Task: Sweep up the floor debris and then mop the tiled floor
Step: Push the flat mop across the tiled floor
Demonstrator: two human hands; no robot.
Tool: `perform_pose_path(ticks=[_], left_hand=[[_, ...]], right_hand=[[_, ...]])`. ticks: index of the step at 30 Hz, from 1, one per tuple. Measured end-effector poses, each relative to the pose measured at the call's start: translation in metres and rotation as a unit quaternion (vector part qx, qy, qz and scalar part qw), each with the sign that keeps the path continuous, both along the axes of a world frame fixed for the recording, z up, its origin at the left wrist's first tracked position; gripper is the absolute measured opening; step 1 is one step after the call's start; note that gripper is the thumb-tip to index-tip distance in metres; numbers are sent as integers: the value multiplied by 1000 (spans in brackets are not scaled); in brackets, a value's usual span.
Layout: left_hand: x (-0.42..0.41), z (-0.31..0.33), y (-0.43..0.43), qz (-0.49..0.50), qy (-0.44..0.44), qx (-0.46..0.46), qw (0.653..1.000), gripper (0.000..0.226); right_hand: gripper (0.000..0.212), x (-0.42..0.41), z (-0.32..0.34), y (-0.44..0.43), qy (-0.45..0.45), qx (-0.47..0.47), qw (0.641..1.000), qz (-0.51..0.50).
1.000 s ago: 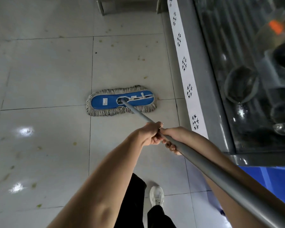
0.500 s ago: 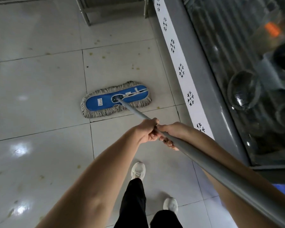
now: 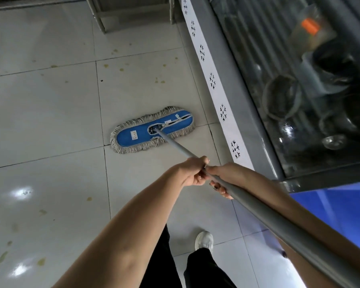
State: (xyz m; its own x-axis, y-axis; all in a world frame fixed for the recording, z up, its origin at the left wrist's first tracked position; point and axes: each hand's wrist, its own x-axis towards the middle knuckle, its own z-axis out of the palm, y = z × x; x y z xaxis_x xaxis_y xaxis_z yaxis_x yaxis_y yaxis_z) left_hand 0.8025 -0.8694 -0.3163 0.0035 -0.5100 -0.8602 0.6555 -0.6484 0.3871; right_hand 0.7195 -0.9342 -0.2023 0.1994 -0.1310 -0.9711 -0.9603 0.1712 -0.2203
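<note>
A flat blue mop head [image 3: 152, 129] with a beige fringe lies on the pale tiled floor [image 3: 46, 113], across a grout line, close to the freezer base. Its grey metal handle [image 3: 279, 231] runs from the head down to the lower right corner. My left hand [image 3: 192, 172] grips the handle from the left. Right behind it, my right hand [image 3: 224, 177] is wrapped round the handle, its fingertips showing under the pole. Yellowish stains [image 3: 121, 69] dot the tiles beyond the mop and at the lower left.
A glass-fronted freezer [image 3: 299, 90] with a white snowflake strip [image 3: 212, 82] lines the right side. Metal legs of a stand [image 3: 101, 21] rise at the top. A blue surface [image 3: 341, 213] sits at the lower right. My white shoe [image 3: 204, 240] and black trousers are below.
The mop head has moved forward and right, closer to the freezer strip, and turned more slanted. I have stepped ahead; only one shoe shows now.
</note>
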Motion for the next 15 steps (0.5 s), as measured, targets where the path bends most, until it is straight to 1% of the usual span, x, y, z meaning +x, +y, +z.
perform_pose_path(ticks=[5,8,11,15], left_hand=[[-83,16,-9,-27,25,-11,999,23],[-117,24,-14,-24,41,-13,999,25],[-136,33,-17,-11,44,-9,999,27],[-136,34,-16,60,45,12,997,27]], right_hand=[[45,-85,9,-8,12,9,998,-53],[42,-118,14,-13,28,11,998,-59],[38,-135,20,-17,45,24,994,-99],[41,-128,22,-16,56,29,989,-134]])
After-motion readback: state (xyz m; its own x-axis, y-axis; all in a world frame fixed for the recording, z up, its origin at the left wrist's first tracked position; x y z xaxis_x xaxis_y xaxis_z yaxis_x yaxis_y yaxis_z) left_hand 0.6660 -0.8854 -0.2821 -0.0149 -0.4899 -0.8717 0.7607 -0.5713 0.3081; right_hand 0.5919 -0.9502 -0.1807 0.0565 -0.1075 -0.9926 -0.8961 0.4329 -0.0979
